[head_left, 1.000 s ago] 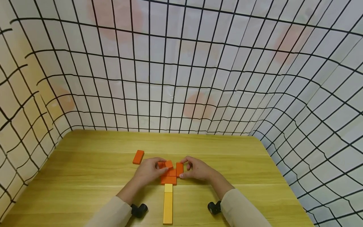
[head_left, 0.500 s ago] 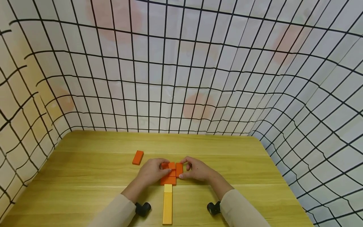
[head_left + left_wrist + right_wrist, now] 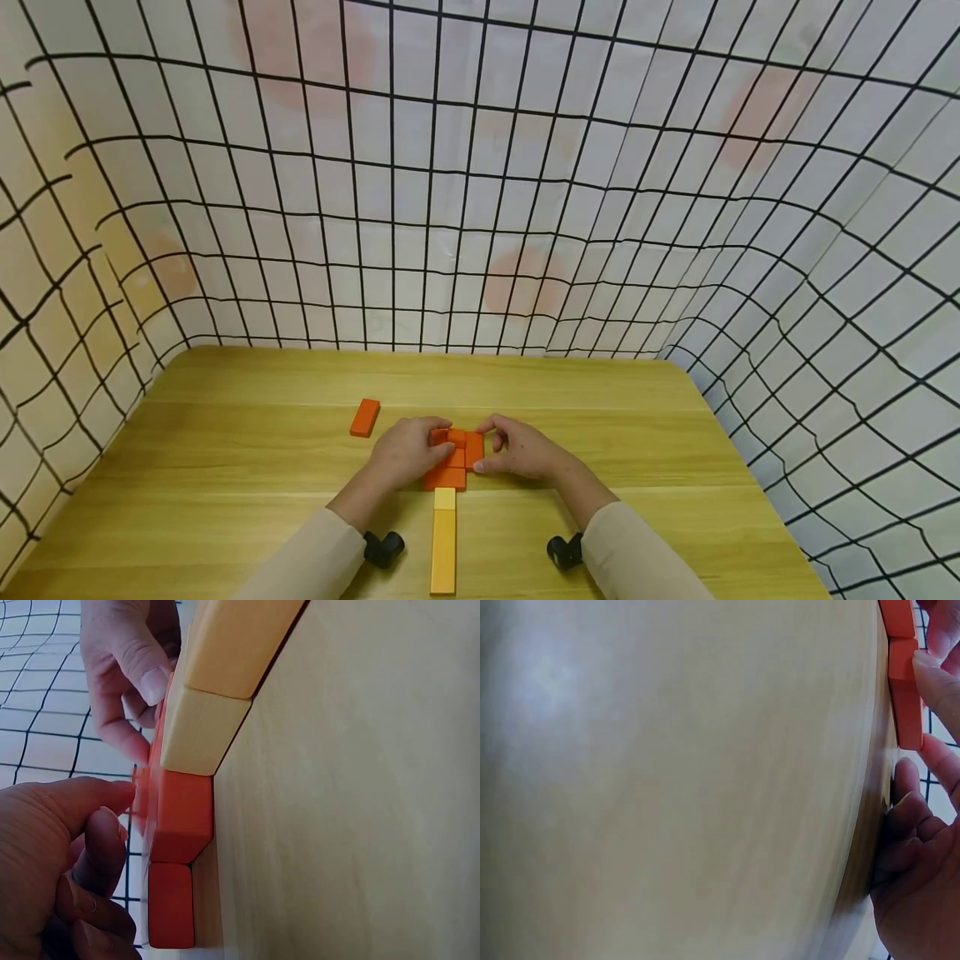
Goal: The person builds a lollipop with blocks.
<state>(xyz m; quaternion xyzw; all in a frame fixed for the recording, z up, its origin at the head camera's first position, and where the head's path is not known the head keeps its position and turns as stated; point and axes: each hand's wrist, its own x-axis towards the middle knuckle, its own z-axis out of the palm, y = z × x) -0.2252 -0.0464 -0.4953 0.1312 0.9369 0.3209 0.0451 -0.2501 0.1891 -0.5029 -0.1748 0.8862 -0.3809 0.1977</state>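
Observation:
Orange-red blocks lie flat in a tight cluster mid-table, with one block [image 3: 445,478] along its near side. My left hand [image 3: 405,452] pinches a small orange block [image 3: 457,437] between thumb and fingers at the top of the cluster. Whether that block touches the ones below is hard to tell. On the cluster's right side, an upright-lying orange block [image 3: 475,451] is gripped by my right hand [image 3: 527,452], thumb at its near end and index finger at its far end. The left palm and fingers hide the cluster's left part.
A light yellow block [image 3: 445,498] and a longer yellow strip [image 3: 443,550] run from the cluster toward me. One loose orange block [image 3: 364,417] lies to the left on the wooden table [image 3: 600,392]. Black netting [image 3: 465,225] over pale cloth surrounds the back and sides.
My left hand has shifted slightly right, and the small orange block has turned from tilted to straight and moved against the right-hand block. My right hand stays nearly still.

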